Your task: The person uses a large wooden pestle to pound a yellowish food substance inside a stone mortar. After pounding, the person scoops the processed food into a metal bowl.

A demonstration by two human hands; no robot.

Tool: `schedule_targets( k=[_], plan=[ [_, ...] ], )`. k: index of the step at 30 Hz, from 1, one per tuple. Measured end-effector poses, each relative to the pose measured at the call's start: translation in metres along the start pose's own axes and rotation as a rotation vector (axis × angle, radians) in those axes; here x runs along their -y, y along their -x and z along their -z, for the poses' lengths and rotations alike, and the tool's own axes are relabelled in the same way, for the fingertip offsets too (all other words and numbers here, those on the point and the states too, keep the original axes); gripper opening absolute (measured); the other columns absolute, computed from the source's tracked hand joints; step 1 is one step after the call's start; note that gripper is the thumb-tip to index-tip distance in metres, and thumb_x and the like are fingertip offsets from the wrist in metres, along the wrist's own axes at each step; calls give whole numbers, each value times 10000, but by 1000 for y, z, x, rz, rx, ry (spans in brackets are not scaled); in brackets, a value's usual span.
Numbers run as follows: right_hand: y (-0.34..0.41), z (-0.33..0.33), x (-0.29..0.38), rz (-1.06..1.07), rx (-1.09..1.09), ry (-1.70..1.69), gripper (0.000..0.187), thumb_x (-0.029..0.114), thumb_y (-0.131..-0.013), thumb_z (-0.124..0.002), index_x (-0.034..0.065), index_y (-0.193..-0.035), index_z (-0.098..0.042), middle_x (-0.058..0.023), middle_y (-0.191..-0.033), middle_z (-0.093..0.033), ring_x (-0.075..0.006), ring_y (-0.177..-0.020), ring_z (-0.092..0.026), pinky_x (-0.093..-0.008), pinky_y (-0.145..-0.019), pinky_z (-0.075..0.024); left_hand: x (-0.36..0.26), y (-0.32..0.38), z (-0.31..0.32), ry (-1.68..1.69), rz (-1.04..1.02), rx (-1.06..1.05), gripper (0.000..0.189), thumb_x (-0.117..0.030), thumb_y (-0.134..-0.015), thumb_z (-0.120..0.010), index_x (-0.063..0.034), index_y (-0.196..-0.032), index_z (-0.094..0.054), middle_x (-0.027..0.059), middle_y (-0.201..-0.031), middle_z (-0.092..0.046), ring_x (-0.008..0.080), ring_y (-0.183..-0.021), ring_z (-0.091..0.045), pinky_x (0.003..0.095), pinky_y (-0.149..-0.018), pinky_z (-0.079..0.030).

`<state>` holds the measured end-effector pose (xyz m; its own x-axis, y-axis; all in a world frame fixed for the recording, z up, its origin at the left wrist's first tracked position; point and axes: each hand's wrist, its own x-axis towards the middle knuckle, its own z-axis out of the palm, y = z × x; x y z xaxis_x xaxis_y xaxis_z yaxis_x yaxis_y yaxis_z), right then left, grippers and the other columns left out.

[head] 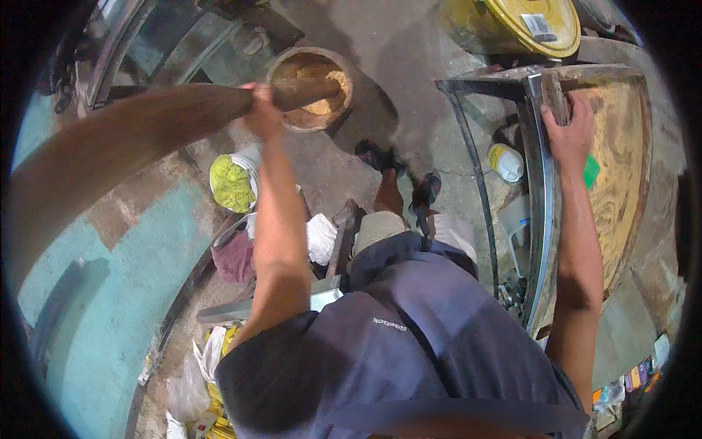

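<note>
My left hand (263, 112) is closed around a thick, dark wooden pole (164, 118), which is blurred towards the left rim. The pole's narrower end reaches into a round, bowl-like wooden vessel (312, 125). Yellowish loose material (324, 104), perhaps grain, lies inside that vessel. On the right, my right hand (573, 131) grips a short, weathered piece of wood (555, 96). It is at the far end of a bin or tray (649, 137) with a metal-edged side. Yellow-brown material (614, 214) covers the tray's inside, and a green object (591, 171) lies by my wrist.
A yellow lidded drum (496, 27) stands at the top right. A white jug (505, 163) rests on the floor inside a dark frame (471, 148). Left of my legs are a bucket with yellow-green cloth (233, 184), a maroon cloth (235, 258) and a wooden beam (344, 236).
</note>
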<state>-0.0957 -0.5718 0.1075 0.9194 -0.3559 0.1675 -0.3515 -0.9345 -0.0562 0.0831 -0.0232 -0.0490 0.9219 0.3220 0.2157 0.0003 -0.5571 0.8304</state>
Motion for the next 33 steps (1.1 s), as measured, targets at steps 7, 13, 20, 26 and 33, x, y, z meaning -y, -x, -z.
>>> schedule_targets(
  k=[7, 13, 20, 26, 33],
  plan=[
    [-1, 7, 3, -51, 1, -40, 631, 444, -802, -782, 78, -1289, -620, -153, -1332, -593, -359, -1251, -542, -487, -1067, -414, -25, 49, -1, 522, 390, 73, 457, -85, -838, -812, -61, -1212, -551, 44, -1215, -577, 194, -1168, -552, 352, -1067, -408],
    [2, -2, -3, -7, -85, -2, 620, 419, -834, -767, 72, -1322, -605, -163, -1331, -596, -360, -1260, -540, -479, -1078, -396, -72, 50, 52, 511, 261, 106, 474, -117, -828, -841, -57, -1217, -576, 49, -1216, -607, 193, -1163, -563, 369, -1065, -423],
    [4, -4, -2, -42, -80, -20, 656, 460, -800, -781, 109, -1327, -611, -143, -1377, -572, -363, -1285, -511, -493, -1077, -407, -200, -66, 120, 502, -168, -53, 139, -81, -893, -726, -31, -1009, -670, 57, -1022, -680, 180, -968, -636, 349, -940, -493],
    [6, -4, -6, -24, -63, -12, 668, 447, -798, -790, 95, -1331, -597, -149, -1371, -571, -362, -1292, -511, -492, -1090, -395, -94, -50, 33, 226, -51, -78, 180, -149, -876, -744, -52, -1015, -682, 53, -1063, -671, 194, -992, -628, 344, -927, -495],
    [4, -1, -1, 2, -59, -5, 633, 421, -808, -779, 76, -1309, -604, -164, -1344, -582, -378, -1254, -529, -499, -1083, -394, -27, 15, -24, 442, 285, 124, 379, -159, -827, -822, -54, -1132, -625, 70, -1166, -624, 210, -1067, -610, 374, -954, -486]
  ],
)
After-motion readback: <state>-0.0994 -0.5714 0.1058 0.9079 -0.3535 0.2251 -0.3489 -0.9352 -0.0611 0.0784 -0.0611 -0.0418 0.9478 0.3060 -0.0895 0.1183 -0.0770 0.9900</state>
